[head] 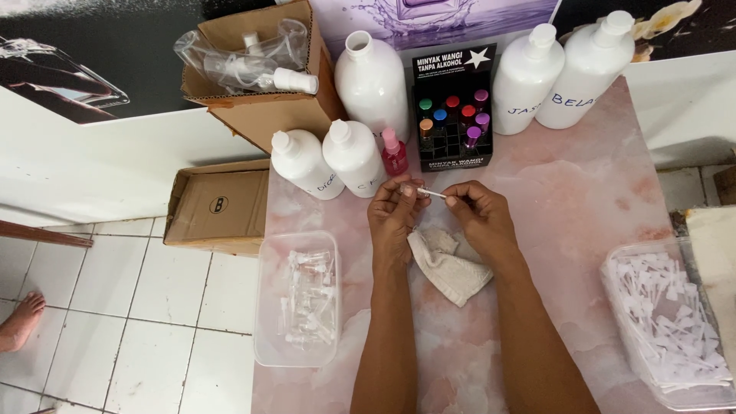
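Observation:
My left hand and my right hand meet over a pink marbled table. Together they pinch a small clear spray tube held level between the fingertips, the left at one end and the right at the other. Below the hands lies a crumpled white cloth. A small pink spray bottle stands just behind the left hand.
A clear tub of small clear sprayer parts sits at the left, a tub of white pieces at the right. Several big white bottles, a black rack of coloured vials and cardboard boxes line the back. A bare foot shows on the tiled floor.

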